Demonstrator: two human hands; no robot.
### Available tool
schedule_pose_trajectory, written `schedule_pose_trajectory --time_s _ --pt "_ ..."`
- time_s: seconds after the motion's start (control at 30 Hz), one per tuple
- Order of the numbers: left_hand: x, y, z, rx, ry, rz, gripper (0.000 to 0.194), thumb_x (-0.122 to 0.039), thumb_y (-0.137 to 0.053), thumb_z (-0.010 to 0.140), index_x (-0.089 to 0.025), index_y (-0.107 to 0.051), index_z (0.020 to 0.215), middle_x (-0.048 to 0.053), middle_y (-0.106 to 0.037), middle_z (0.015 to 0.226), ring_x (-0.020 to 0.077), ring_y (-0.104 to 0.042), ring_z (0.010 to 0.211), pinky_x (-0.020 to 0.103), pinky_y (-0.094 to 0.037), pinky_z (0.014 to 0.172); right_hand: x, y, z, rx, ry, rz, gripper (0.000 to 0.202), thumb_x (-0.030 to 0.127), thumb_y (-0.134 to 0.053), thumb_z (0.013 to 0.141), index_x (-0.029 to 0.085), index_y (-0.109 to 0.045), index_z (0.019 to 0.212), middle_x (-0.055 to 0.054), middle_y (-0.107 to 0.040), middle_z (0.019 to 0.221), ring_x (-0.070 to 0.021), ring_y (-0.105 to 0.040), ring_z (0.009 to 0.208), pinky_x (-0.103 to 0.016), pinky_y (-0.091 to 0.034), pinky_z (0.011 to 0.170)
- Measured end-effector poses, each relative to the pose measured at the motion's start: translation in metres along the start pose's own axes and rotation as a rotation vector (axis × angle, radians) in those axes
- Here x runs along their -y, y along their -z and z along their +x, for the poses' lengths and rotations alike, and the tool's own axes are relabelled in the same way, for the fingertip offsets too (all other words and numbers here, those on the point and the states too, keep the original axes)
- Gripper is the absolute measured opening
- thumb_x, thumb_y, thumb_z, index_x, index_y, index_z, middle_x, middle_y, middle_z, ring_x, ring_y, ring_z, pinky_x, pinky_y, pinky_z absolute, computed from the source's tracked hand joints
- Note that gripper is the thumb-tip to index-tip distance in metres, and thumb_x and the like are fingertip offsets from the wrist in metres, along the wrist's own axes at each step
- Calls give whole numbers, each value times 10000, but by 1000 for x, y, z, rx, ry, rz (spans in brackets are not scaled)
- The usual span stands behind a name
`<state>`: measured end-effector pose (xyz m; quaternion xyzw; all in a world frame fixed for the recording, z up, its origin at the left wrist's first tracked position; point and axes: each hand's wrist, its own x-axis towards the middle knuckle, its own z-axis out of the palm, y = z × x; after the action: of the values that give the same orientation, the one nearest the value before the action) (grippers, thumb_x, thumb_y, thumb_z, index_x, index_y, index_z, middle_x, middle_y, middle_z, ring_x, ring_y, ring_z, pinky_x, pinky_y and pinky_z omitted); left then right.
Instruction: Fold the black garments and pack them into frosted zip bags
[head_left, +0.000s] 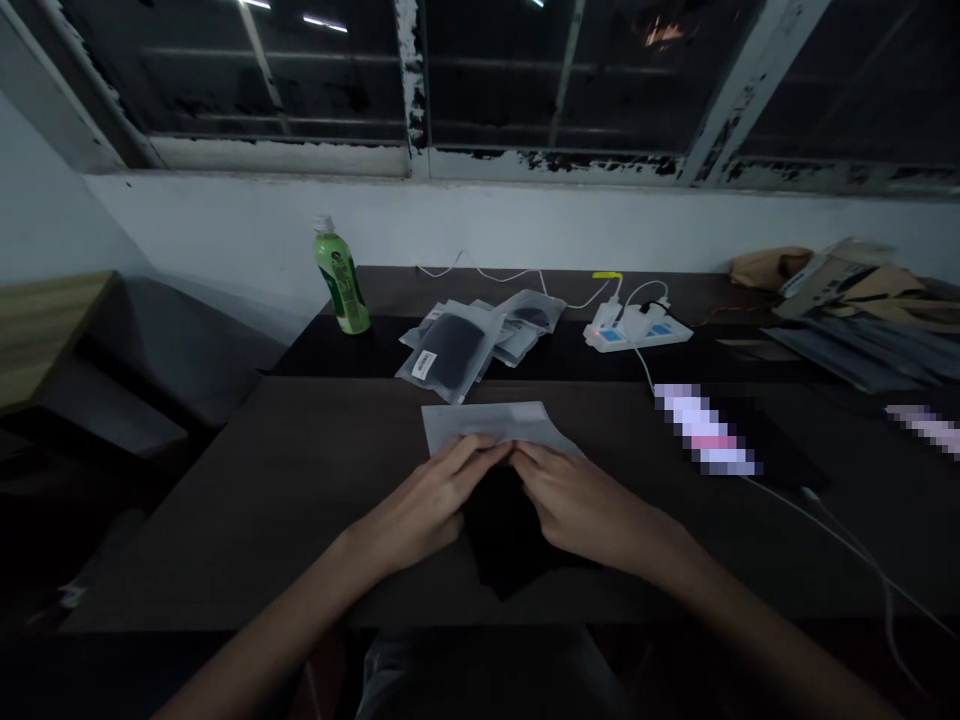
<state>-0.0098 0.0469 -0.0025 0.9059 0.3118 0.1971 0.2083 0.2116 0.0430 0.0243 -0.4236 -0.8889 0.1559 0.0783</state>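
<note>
Near the middle of the dark table, my left hand (442,492) and my right hand (562,490) meet at the fingertips. Both are closed on a black item (504,540), which looks like soft cloth and hangs down between them to the tabletop. Under and behind my fingers lies a pale translucent bag (487,418), its far edge showing. Whether the black item reaches into the bag is hidden by my hands. Beyond the bag is a loose pile of translucent packets (454,350) with dark contents, the front one bearing a white label.
A green bottle (343,280) stands at the back left. A white power strip (637,335) with plugs and cables sits at the back right, near a lit, pixelated phone (705,430). Flat bags and brown packaging (862,300) are piled far right.
</note>
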Motion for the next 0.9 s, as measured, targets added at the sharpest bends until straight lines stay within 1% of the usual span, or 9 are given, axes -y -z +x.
schedule_pose_trajectory --time_s 0.13,0.23,0.37,0.43,0.5,0.6,0.67,0.8,0.9 --pt "1 -7 -2 11 -28 120 1004 111 -456 700 -261 -117 1569 111 -407 1461 279 -419 1351 445 -485 1065 4 -16 16 48 -129 -247 399 5 -464 806 75 -656 1149 -171 -705 1080 -290 -699 956 -374 -554 794" --pt "-1 -9 -1 -39 -17 249 915 104 -434 753 -214 -145 1561 126 -456 1418 289 -461 1311 462 -505 1046 2 -24 22 -27 -206 -338 325 50 -445 890 141 -684 1090 -142 -712 1032 -271 -721 856 -345 -554 690" --pt "-3 -9 0 -114 -17 366 597 43 -422 853 -116 -395 1428 149 -535 1331 287 -546 1220 439 -555 981 -3 -31 28 -108 -261 -357 274 199 -419 997 194 -672 1101 -116 -715 995 -260 -724 769 -341 -543 613" --pt "-1 -11 1 -119 11 419 433 30 -431 866 -77 -532 1273 163 -565 1299 295 -570 1201 422 -579 943 -6 -30 27 -123 -252 -317 264 286 -446 1008 176 -663 1110 -124 -716 977 -270 -722 776 -358 -551 626" --pt "2 -13 2 -116 53 488 348 23 -440 870 -60 -592 1172 183 -568 1326 326 -549 1251 431 -589 929 -11 -24 23 -133 -167 -223 284 339 -469 1007 161 -642 1145 -129 -715 1026 -271 -720 852 -373 -569 692" --pt "6 -15 2 -114 85 555 353 24 -443 873 -62 -609 1173 182 -541 1412 347 -499 1328 449 -578 958 -21 -14 9 -190 19 -12 330 327 -477 1009 206 -556 1306 -102 -676 1231 -245 -677 1071 -383 -561 884" --pt "8 -15 2 -107 79 548 390 33 -445 867 -71 -605 1207 167 -542 1428 324 -527 1312 437 -567 984 -28 -10 -1 -252 59 72 367 271 -475 1004 241 -512 1368 -77 -640 1318 -226 -639 1159 -383 -529 977" --pt "9 -15 1 -113 50 528 415 39 -442 861 -77 -613 1222 163 -565 1413 303 -560 1286 423 -563 992 -37 -8 -9 -332 23 63 257 199 -507 966 230 -610 1199 -76 -678 1169 -228 -660 1073 -395 -536 954" --pt "9 -15 2 -113 28 515 415 39 -449 856 -75 -618 1217 164 -575 1404 295 -556 1293 408 -562 994 -44 -7 -1 -398 -12 26 183 188 -577 907 217 -599 1086 -84 -627 1101 -242 -628 1050 -410 -522 928"
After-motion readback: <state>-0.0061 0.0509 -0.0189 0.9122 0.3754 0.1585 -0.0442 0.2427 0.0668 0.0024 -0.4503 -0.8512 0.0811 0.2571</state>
